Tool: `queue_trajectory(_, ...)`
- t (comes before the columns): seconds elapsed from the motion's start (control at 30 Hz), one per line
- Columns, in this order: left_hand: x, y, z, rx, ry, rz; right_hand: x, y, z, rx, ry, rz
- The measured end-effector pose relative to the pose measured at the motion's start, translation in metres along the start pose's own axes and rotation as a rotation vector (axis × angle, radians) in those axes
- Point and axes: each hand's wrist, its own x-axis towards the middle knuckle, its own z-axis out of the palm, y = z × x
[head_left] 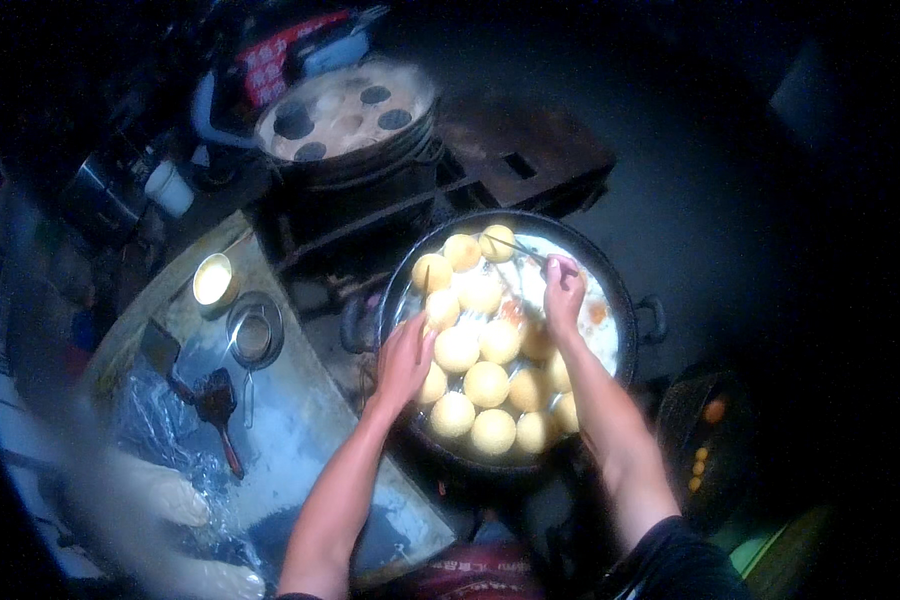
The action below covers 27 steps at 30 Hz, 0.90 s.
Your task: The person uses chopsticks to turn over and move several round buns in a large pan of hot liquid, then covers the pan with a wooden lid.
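Several round, pale golden balls (487, 384) crowd a wide dark round pan (625, 335). They look like fried dough balls, and whitish, frothy liquid (598, 330) shows at the pan's right side. Over the far right part of the pan, my right hand (564, 288) is closed on a thin dark stick (518, 246), which reaches left toward the far balls. My left hand (406, 352) is at the pan's left rim, its bent fingers beside the left-hand balls. A short dark line shows above those fingers, but what they hold is unclear.
On the left, a worktop (300, 440) bears a yellow-lit bowl (213, 280), a round strainer (255, 335), a dark spatula (160, 347), a dark brush-like tool (216, 400) and clear plastic (160, 420). Behind stands a round stove top with dark holes (345, 110). A basket-like container (705, 440) sits at right.
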Motion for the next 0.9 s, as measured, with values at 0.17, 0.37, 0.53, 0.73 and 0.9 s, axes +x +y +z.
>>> queue_trajectory(0.17,0.001,-0.011,0.007,0.018,-0.023,-0.008,-0.018,-0.032,0.003,0.023,-0.078,-0.121)
queue_trajectory(0.37,0.012,-0.007,0.014,0.013,-0.057,-0.02,-0.01,-0.013,0.01,-0.016,-0.083,-0.05)
queue_trajectory(0.53,0.031,-0.008,0.024,0.012,-0.035,-0.043,-0.02,-0.021,0.018,0.04,-0.113,-0.086)
queue_trajectory(0.73,0.043,-0.013,0.044,0.038,0.004,0.018,-0.018,-0.024,0.023,0.039,-0.081,-0.033)
queue_trajectory(0.9,0.027,-0.013,0.05,0.047,-0.08,0.006,-0.023,-0.027,0.025,0.026,-0.099,-0.044)
